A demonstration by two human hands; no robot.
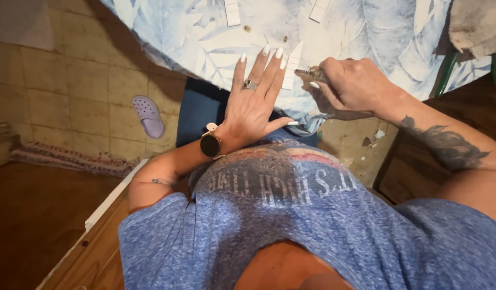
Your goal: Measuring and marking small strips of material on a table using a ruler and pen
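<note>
My left hand point(253, 99) lies flat with fingers spread at the near edge of a table covered by a blue leaf-patterned cloth point(194, 32). It has long white nails, a ring and a black watch on the wrist. A white nail file point(292, 65) lies just beside its fingertips. My right hand point(353, 86) is closed around a small metal tool point(311, 73) whose tip points toward the left hand's fingers.
Two white strips point(232, 12) lie farther back on the cloth. A lilac clog point(147, 116) sits on the tiled floor at left, near a striped rug point(65, 158). A brown cloth point(476, 24) hangs at top right. Wooden furniture point(420, 156) stands at right.
</note>
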